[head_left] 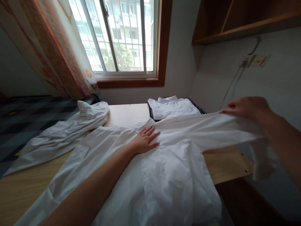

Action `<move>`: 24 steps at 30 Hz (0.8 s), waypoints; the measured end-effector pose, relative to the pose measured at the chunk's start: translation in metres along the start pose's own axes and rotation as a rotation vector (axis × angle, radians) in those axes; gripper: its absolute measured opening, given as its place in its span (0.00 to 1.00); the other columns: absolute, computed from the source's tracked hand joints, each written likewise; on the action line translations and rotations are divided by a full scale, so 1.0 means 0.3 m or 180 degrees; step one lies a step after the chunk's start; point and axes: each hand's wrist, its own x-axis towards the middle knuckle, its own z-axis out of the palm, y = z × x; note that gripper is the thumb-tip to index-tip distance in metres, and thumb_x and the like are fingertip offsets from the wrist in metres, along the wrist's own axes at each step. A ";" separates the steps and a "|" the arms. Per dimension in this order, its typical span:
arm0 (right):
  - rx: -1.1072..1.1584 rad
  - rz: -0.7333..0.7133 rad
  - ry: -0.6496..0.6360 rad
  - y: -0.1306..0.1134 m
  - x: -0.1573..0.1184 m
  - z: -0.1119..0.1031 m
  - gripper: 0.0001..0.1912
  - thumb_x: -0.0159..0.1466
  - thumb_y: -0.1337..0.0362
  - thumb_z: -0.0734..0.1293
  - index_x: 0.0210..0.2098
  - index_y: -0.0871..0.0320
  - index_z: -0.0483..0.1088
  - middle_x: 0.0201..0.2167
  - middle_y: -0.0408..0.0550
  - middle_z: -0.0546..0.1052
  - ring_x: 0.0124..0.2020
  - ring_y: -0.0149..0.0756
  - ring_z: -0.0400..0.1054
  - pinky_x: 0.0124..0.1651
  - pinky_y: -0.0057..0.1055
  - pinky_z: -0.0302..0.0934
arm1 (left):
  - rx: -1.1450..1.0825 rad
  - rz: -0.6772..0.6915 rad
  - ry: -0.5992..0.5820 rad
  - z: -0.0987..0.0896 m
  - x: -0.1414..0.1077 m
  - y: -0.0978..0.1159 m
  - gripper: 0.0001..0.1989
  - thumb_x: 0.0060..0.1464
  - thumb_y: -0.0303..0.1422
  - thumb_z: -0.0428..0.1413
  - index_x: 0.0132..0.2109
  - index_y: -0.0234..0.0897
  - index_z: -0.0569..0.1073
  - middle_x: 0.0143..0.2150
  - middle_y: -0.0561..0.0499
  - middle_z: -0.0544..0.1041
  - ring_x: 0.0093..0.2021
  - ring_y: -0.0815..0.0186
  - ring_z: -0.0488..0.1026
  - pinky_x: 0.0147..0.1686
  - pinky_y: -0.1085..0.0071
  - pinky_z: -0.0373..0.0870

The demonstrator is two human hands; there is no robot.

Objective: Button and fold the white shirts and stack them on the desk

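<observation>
A white long-sleeved shirt point(169, 169) lies spread over the wooden table, its collar end toward the window. My left hand point(146, 140) rests flat on the shirt just below the collar, fingers apart. At the right, my right hand point(246, 108) pinches the upper edge of one sleeve and holds it stretched out sideways, raised past the table's end. The cuff end of that sleeve hangs down below my right wrist. The shirt's other sleeve runs toward the lower left, partly behind my left forearm.
A folded white shirt point(174, 107) lies on dark striped cloth at the back. Another crumpled white garment point(91, 117) sits left, reaching onto a dark checked bed point(28, 119). The table point(228, 163) ends at the right near the wall, below a socket point(258, 60) and shelf point(249, 28).
</observation>
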 end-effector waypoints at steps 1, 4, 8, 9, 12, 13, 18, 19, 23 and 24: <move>-0.0206 -0.0081 0.0167 -0.026 0.004 0.005 0.23 0.63 0.43 0.68 0.32 0.58 0.77 0.33 0.60 0.78 0.31 0.39 0.65 0.34 0.37 0.48 | 0.0001 -0.0008 0.0018 0.002 0.001 0.001 0.35 0.65 0.57 0.41 0.72 0.46 0.55 0.75 0.44 0.45 0.75 0.54 0.41 0.71 0.52 0.39; -0.0626 -0.0250 0.0179 -0.124 0.012 0.034 0.11 0.65 0.58 0.69 0.37 0.61 0.78 0.37 0.62 0.78 0.39 0.43 0.68 0.36 0.36 0.50 | -0.0019 -0.0052 0.0042 0.006 0.005 0.003 0.36 0.64 0.56 0.41 0.72 0.43 0.55 0.75 0.43 0.46 0.75 0.53 0.42 0.71 0.52 0.40; -0.0086 -0.0895 0.0135 -0.323 0.013 0.062 0.07 0.64 0.65 0.69 0.39 0.60 0.79 0.42 0.58 0.78 0.46 0.46 0.70 0.45 0.37 0.57 | -0.0006 -0.0038 0.0038 0.013 0.009 0.001 0.37 0.64 0.57 0.40 0.72 0.44 0.54 0.75 0.43 0.46 0.75 0.53 0.42 0.71 0.51 0.40; 0.0321 -0.1316 0.0190 -0.389 0.011 0.065 0.09 0.66 0.63 0.67 0.40 0.59 0.79 0.42 0.56 0.78 0.45 0.44 0.70 0.45 0.35 0.59 | 0.0004 -0.0030 0.0044 0.015 0.010 -0.001 0.37 0.64 0.57 0.40 0.72 0.45 0.54 0.75 0.43 0.46 0.75 0.53 0.42 0.71 0.51 0.40; 0.1398 -0.2258 0.0048 -0.614 -0.004 0.086 0.12 0.69 0.64 0.63 0.43 0.59 0.79 0.41 0.53 0.80 0.41 0.38 0.73 0.46 0.31 0.62 | 0.0034 -0.0005 0.0065 0.022 0.012 -0.008 0.37 0.63 0.59 0.39 0.72 0.46 0.54 0.76 0.45 0.47 0.75 0.54 0.42 0.71 0.53 0.39; 0.1624 -0.2403 0.0004 -0.691 -0.011 0.101 0.13 0.68 0.66 0.62 0.45 0.59 0.79 0.43 0.53 0.80 0.42 0.38 0.73 0.47 0.31 0.63 | 0.0045 0.0005 0.0075 0.023 0.013 -0.011 0.37 0.63 0.59 0.39 0.72 0.46 0.54 0.76 0.45 0.47 0.75 0.53 0.42 0.71 0.53 0.39; 0.2147 -0.2160 -0.0066 -0.967 -0.041 0.233 0.25 0.66 0.73 0.59 0.62 0.64 0.68 0.63 0.61 0.69 0.64 0.43 0.62 0.65 0.38 0.56 | 0.0063 0.0025 0.0082 0.027 0.014 -0.016 0.39 0.62 0.59 0.42 0.73 0.47 0.52 0.76 0.45 0.47 0.75 0.51 0.43 0.70 0.52 0.41; 0.2178 -0.1996 -0.0153 -0.987 -0.045 0.259 0.26 0.67 0.73 0.57 0.64 0.65 0.65 0.65 0.61 0.66 0.66 0.42 0.60 0.66 0.39 0.54 | 0.0049 0.0016 0.0073 0.026 0.014 -0.013 0.39 0.62 0.59 0.43 0.73 0.46 0.51 0.76 0.44 0.47 0.75 0.51 0.43 0.70 0.51 0.41; 0.2226 -0.1725 -0.0391 -0.982 -0.060 0.312 0.27 0.70 0.69 0.53 0.67 0.58 0.61 0.69 0.53 0.61 0.69 0.39 0.54 0.71 0.44 0.46 | -0.0011 0.0051 0.0167 0.014 0.007 0.002 0.39 0.61 0.57 0.46 0.71 0.40 0.58 0.74 0.41 0.52 0.73 0.50 0.48 0.70 0.51 0.44; 0.2201 -0.1703 -0.0418 -0.970 -0.065 0.311 0.27 0.71 0.68 0.53 0.67 0.55 0.61 0.69 0.50 0.61 0.70 0.39 0.53 0.71 0.47 0.44 | -0.0023 0.0106 0.0260 0.008 0.005 0.004 0.38 0.61 0.57 0.48 0.69 0.39 0.61 0.73 0.41 0.56 0.72 0.50 0.51 0.70 0.52 0.46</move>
